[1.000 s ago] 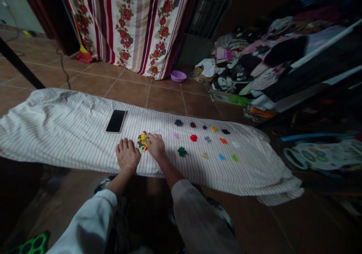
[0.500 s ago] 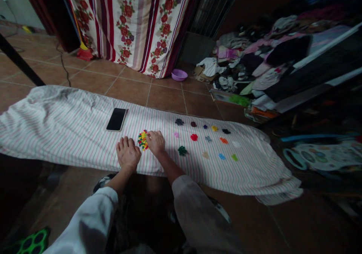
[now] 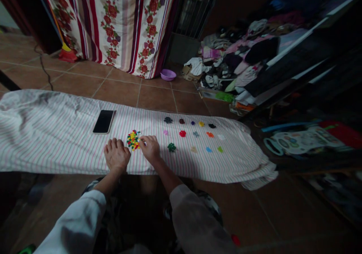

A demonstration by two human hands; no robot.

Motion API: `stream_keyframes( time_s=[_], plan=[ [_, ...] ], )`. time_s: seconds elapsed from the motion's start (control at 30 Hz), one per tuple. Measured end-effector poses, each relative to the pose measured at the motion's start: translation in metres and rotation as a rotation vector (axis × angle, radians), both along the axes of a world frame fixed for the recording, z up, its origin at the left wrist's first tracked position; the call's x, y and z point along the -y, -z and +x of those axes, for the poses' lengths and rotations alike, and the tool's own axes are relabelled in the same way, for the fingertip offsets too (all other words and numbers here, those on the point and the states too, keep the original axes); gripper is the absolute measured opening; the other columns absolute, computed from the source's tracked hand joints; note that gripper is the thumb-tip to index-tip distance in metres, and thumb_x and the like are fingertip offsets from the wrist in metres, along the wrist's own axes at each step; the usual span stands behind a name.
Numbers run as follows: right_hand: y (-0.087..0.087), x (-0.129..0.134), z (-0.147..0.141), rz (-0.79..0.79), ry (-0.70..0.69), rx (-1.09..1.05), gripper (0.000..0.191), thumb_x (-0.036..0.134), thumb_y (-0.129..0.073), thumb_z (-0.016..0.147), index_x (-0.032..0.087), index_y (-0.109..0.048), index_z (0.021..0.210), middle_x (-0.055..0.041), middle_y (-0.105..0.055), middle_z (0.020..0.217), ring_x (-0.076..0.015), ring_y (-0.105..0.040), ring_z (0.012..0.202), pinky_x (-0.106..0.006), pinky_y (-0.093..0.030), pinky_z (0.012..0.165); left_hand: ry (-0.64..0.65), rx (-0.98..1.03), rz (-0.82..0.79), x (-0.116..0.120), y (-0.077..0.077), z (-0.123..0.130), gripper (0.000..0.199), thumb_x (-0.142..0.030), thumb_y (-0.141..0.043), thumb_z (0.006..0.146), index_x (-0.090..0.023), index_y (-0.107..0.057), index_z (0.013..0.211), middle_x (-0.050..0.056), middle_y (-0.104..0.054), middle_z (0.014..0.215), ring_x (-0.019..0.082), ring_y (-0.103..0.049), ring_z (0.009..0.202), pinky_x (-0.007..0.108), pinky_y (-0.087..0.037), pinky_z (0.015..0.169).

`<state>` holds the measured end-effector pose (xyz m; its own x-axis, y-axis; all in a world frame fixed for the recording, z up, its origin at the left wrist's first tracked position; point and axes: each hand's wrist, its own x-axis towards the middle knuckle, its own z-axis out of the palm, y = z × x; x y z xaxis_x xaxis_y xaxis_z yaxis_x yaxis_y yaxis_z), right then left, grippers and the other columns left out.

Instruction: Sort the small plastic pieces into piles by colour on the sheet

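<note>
A mixed pile of small red, yellow and green pieces lies on the striped cloth between my hands. My left hand rests palm down on the cloth just left of the pile, fingers laid out forward. At the pile's right edge, my right hand has its thumb and forefinger pinched together; whatever is between the tips is too small to make out. To the right sit several single-colour heaps, among them a dark green heap, a red heap and a pink heap.
A smartphone lies on the striped cloth, behind my left hand. Past the far edge are tiled floor, a purple basin and a floral curtain. Clothes are heaped at the back right.
My right hand has drawn back rightward from over the pile to its edge, uncovering more pieces. My left hand stays beside the pile. The whole view has shifted, moving the scene leftward.
</note>
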<state>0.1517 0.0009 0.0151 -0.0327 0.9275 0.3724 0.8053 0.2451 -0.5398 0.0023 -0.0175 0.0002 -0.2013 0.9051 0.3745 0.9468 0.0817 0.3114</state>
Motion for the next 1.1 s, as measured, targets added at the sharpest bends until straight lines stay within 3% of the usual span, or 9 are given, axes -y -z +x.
stream_keyframes(
  time_s=[0.13,0.27,0.53,0.8,1.1],
  plan=[
    [0.002,0.004,0.028,0.099,-0.006,-0.012,0.014,0.025,-0.055,0.091,0.022,-0.069,0.091,-0.0039,-0.072,0.088,-0.0197,-0.059,0.088,-0.032,-0.046,0.086,0.0,-0.027,-0.014,0.0,-0.002,0.0,0.035,-0.025,-0.04,0.085,-0.011,-0.059,0.111,0.019,-0.056,0.132,0.033,-0.042,0.131,0.049,-0.03,0.108],
    [0.0,0.007,0.067,0.174,0.088,-0.075,0.02,0.024,-0.05,0.091,0.02,-0.069,0.092,-0.005,-0.072,0.088,-0.0199,-0.06,0.086,-0.033,-0.047,0.085,-0.003,-0.038,-0.007,0.0,-0.002,0.0,0.033,-0.025,-0.04,0.085,-0.012,-0.059,0.108,0.019,-0.056,0.131,0.033,-0.043,0.131,0.049,-0.03,0.108],
    [0.013,0.025,0.126,0.106,0.355,-0.195,0.024,0.029,-0.05,0.083,0.02,-0.071,0.09,-0.0066,-0.073,0.09,-0.021,-0.062,0.086,-0.035,-0.047,0.085,-0.007,-0.068,0.016,0.0,0.0,-0.001,0.033,-0.026,-0.039,0.086,-0.012,-0.059,0.107,0.019,-0.057,0.129,0.033,-0.045,0.128,0.048,-0.031,0.106],
    [0.031,0.034,0.134,0.033,0.436,-0.355,0.032,0.031,-0.045,0.082,0.019,-0.071,0.097,-0.0083,-0.073,0.097,-0.0197,-0.065,0.087,-0.032,-0.051,0.08,-0.001,-0.045,-0.004,0.001,-0.003,0.001,0.031,-0.026,-0.039,0.086,-0.014,-0.058,0.106,0.018,-0.056,0.13,0.032,-0.043,0.129,0.048,-0.031,0.106],
    [0.042,0.041,0.131,0.049,0.406,-0.278,0.034,0.029,-0.04,0.086,0.017,-0.07,0.097,-0.0101,-0.073,0.098,-0.0209,-0.066,0.088,-0.034,-0.051,0.082,0.004,-0.011,-0.019,0.001,-0.004,0.002,0.033,-0.024,-0.042,0.082,-0.015,-0.059,0.109,0.019,-0.055,0.131,0.033,-0.042,0.13,0.051,-0.03,0.105]
  ],
)
